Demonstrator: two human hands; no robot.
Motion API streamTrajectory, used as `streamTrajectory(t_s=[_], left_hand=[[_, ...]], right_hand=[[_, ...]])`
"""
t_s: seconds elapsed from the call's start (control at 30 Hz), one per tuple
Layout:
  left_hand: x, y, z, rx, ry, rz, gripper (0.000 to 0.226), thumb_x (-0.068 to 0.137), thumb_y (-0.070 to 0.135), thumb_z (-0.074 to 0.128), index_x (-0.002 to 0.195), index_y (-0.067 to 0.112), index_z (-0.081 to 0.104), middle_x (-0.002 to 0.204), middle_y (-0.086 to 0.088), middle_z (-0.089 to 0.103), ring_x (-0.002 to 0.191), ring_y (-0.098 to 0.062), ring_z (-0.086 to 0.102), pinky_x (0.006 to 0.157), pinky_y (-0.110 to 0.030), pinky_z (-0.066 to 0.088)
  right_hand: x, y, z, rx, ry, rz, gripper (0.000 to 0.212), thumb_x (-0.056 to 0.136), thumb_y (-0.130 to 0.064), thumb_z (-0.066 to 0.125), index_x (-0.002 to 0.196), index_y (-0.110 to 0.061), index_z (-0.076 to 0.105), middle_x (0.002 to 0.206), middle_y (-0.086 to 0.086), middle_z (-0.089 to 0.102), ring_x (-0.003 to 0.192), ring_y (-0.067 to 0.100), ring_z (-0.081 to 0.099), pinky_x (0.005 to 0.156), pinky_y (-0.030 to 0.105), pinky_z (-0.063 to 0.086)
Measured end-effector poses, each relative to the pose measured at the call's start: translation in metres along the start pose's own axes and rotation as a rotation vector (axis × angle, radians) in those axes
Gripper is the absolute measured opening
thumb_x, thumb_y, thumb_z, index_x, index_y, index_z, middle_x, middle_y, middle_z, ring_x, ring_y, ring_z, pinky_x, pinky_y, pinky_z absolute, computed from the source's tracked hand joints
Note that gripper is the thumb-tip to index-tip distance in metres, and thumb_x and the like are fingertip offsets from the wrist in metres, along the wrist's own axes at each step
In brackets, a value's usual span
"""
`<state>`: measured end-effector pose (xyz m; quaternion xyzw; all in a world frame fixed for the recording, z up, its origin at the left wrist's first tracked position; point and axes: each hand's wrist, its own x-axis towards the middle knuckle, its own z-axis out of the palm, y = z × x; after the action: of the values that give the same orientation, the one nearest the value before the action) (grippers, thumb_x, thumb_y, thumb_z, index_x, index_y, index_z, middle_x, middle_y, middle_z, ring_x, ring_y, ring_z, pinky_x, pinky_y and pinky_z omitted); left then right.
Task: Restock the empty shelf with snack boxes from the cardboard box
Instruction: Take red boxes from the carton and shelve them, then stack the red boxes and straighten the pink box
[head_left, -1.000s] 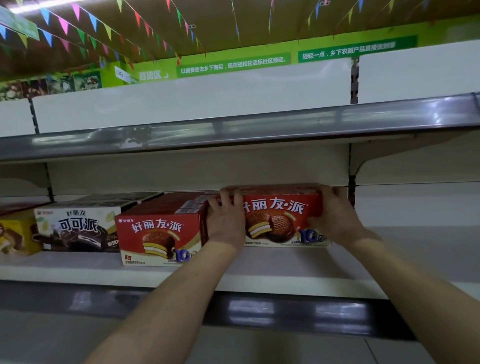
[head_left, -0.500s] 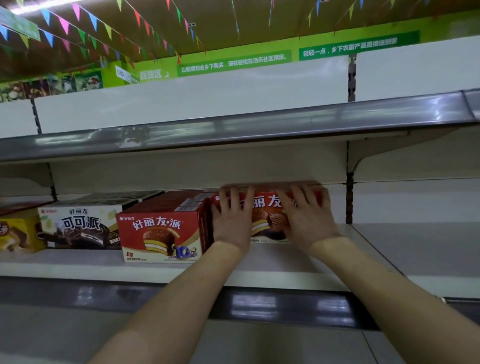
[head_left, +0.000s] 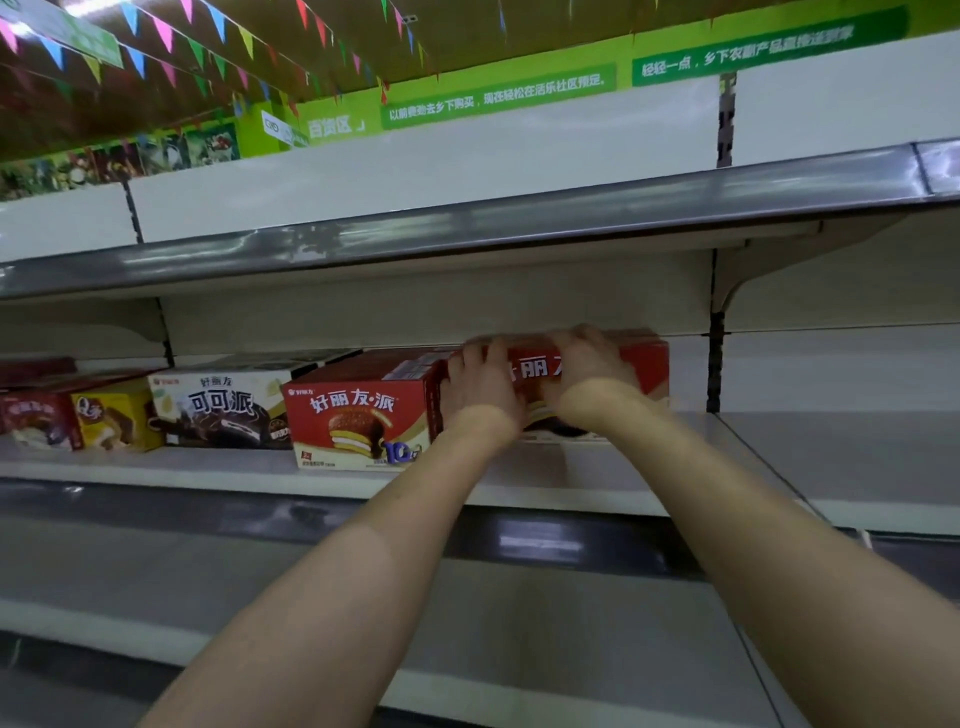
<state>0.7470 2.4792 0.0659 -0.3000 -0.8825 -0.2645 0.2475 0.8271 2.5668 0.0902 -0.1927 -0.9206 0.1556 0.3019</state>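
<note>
Red snack box (head_left: 647, 364) stands on the shelf (head_left: 545, 475), front face outward, at the right end of the row and set slightly further back than its neighbour. Left hand (head_left: 480, 389) rests flat on the left part of the front face, its fingers (head_left: 485, 358) extended upward and held close together, tips at the box's top edge. Right hand (head_left: 587, 366) lies on the middle of the same face; its fingers (head_left: 587, 338) look bent at the top edge, but motion blur prevents telling whether they hook over it or merely press. Both forearms reach up from below. Touching the box's left side is a second red box (head_left: 363, 410) of the same print. Further left in the row stand a black-and-white box (head_left: 223, 405), a yellow box (head_left: 117, 418) and a dark red box (head_left: 36, 421). An upper shelf (head_left: 467, 231) runs above, with a green banner (head_left: 498, 96) and coloured bunting (head_left: 166, 36) overhead.
</note>
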Motion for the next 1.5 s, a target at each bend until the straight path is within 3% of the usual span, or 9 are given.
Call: streamTrajectory(t_s=[0.2,0.37,0.57,0.7,0.9,1.07,1.27,1.4,1.5], left_hand=[[-0.051,-0.028,-0.042,-0.841,0.318,-0.405,0.016,0.089,0.008,0.061,0.103,0.016,0.06,0.098,-0.009,0.067,0.097,-0.03,0.065,0.09,-0.041,0.052],[-0.124,-0.091,-0.063,-1.164,0.384,-0.758,0.017,0.095,0.005,0.053,0.111,0.011,0.058,0.1,-0.014,0.065,0.074,-0.019,0.059,0.068,-0.035,0.053],[-0.227,-0.172,-0.084,-1.189,0.491,-1.07,0.017,0.098,0.006,0.049,0.111,0.016,0.052,0.104,-0.012,0.06,0.086,-0.024,0.058,0.073,-0.036,0.051],[-0.294,-0.231,-0.107,-1.136,0.608,-1.223,0.02,0.095,0.005,0.051,0.111,0.016,0.055,0.095,-0.008,0.059,0.079,-0.02,0.057,0.067,-0.033,0.051],[-0.376,-0.312,-0.168,-1.09,0.73,-1.355,0.024,0.093,0.004,0.052,0.113,0.015,0.057,0.082,-0.006,0.057,0.066,-0.016,0.051,0.06,-0.029,0.045],[-0.434,-0.38,-0.231,-1.019,0.872,-1.417,0.026,0.092,0.004,0.052,0.114,0.016,0.059,0.086,-0.006,0.061,0.07,-0.017,0.055,0.067,-0.033,0.05],[-0.498,-0.44,-0.302,-0.881,1.044,-1.484,0.026,0.094,0.007,0.055,0.116,0.018,0.059,0.096,-0.004,0.064,0.083,-0.017,0.062,0.079,-0.035,0.055],[-0.539,-0.472,-0.344,-0.789,1.232,-1.526,0.026,0.092,0.005,0.055,0.114,0.018,0.06,0.087,-0.004,0.063,0.074,-0.015,0.059,0.064,-0.029,0.051],[-0.565,-0.495,-0.368,-0.748,1.323,-1.568,0.026,0.093,0.004,0.054,0.114,0.018,0.058,0.087,-0.006,0.063,0.073,-0.018,0.058,0.069,-0.032,0.053]], right_hand=[[-0.053,-0.06,0.035,0.891,0.153,0.143,0.027,0.087,-0.011,0.056,0.112,-0.016,0.065,0.112,0.006,0.065,0.106,0.021,0.059,0.096,0.033,0.047],[-0.122,-0.115,0.076,1.121,-0.073,0.161,0.018,0.093,-0.009,0.054,0.099,-0.025,0.06,0.094,-0.012,0.059,0.087,0.003,0.054,0.067,0.007,0.037],[-0.207,-0.184,0.128,1.121,-0.362,0.153,0.02,0.094,-0.005,0.051,0.099,-0.021,0.062,0.084,-0.013,0.058,0.067,-0.006,0.056,0.052,0.001,0.039],[-0.263,-0.228,0.17,1.071,-0.518,0.146,0.019,0.093,-0.009,0.053,0.097,-0.023,0.065,0.09,-0.01,0.063,0.084,0.005,0.059,0.07,0.011,0.042],[-0.328,-0.327,0.21,1.025,-0.682,0.051,0.018,0.092,-0.01,0.054,0.095,-0.024,0.064,0.092,-0.006,0.064,0.087,0.007,0.059,0.07,0.012,0.042],[-0.391,-0.41,0.24,1.002,-0.866,-0.034,0.018,0.095,-0.015,0.053,0.104,-0.025,0.065,0.099,-0.011,0.063,0.092,0.003,0.058,0.069,0.011,0.041],[-0.453,-0.504,0.262,0.969,-1.063,-0.14,0.019,0.094,-0.013,0.054,0.108,-0.022,0.065,0.107,-0.004,0.064,0.104,0.011,0.059,0.094,0.03,0.049],[-0.492,-0.561,0.278,0.984,-1.215,-0.228,0.017,0.095,-0.014,0.054,0.106,-0.023,0.064,0.104,-0.005,0.064,0.1,0.01,0.061,0.081,0.021,0.049],[-0.518,-0.597,0.292,0.983,-1.337,-0.294,0.015,0.096,-0.014,0.054,0.103,-0.024,0.063,0.095,-0.008,0.063,0.09,0.006,0.061,0.07,0.014,0.047]])
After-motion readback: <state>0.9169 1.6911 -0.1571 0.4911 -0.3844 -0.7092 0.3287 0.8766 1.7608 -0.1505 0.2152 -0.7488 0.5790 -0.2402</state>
